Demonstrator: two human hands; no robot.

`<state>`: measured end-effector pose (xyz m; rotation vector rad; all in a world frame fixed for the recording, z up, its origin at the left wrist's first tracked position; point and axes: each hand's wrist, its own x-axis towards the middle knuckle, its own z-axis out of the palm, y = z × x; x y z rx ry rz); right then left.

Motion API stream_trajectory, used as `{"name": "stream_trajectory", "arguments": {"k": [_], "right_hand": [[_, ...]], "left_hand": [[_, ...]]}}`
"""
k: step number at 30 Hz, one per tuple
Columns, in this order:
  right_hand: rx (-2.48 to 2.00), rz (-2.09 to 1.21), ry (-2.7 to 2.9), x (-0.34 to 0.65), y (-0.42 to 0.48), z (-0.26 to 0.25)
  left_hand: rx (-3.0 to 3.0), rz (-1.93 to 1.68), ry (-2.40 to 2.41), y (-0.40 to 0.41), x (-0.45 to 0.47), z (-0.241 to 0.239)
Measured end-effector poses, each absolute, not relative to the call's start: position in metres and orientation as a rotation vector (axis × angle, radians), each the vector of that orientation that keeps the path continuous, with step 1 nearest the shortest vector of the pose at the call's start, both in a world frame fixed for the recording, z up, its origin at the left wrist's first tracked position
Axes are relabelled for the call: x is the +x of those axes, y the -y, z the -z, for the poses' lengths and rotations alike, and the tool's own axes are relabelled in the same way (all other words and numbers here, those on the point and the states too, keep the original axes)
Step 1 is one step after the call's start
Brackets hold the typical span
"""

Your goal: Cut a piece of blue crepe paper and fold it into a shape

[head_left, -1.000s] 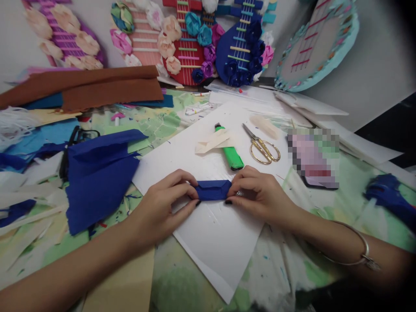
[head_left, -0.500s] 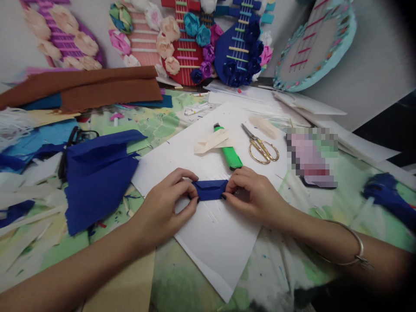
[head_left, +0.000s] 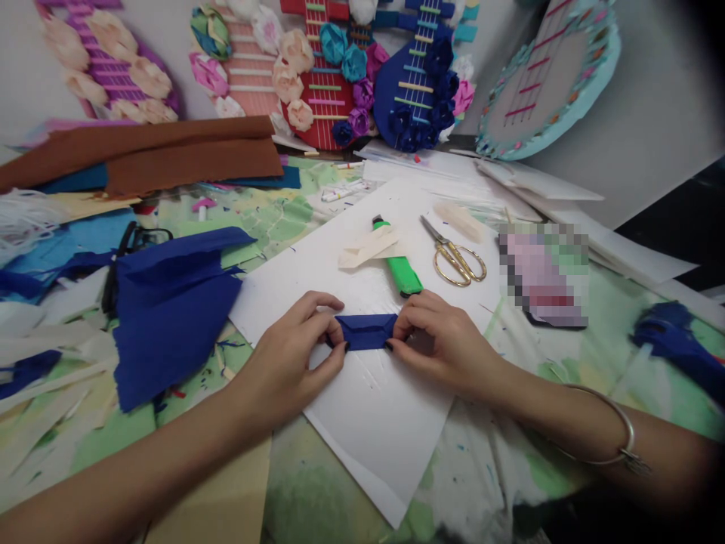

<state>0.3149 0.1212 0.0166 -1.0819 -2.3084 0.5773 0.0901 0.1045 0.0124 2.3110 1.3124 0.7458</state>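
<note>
A folded strip of dark blue crepe paper is stretched level between my two hands, just over a white board. My left hand pinches its left end between thumb and fingers. At the other end, my right hand has the paper between thumb and forefinger. Beyond the strip lies a green box cutter with a cream paper strip across it. To its right rest gold-handled scissors, blades slightly apart.
A large blue crepe sheet and paper scraps lie on the left. Brown crepe paper is at the back left. Decorated paper instruments, among them a blue one, lean on the wall. A pixelated object and a blue bundle are on the right.
Almost nothing differs. My left forefinger has lifted a little off the strip's upper edge; both hands keep their place on the blue paper.
</note>
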Motion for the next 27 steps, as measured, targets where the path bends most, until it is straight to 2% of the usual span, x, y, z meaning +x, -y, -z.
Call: {"name": "stream_trajectory", "arguments": {"k": [12, 19, 27], "right_hand": [[-0.984, -0.445, 2.334, 0.312, -0.120, -0.017], [-0.648, -0.250, 2.485, 0.313, -0.123, -0.013], [-0.602, -0.119, 2.606, 0.313, -0.122, -0.017]], "left_hand": [[2.378, -0.762, -1.277, -0.106, 0.090, -0.008], [2.559, -0.786, -1.130, -0.104, 0.086, -0.005], [2.843, -0.782, -0.862, -0.107, 0.080, -0.005]]}}
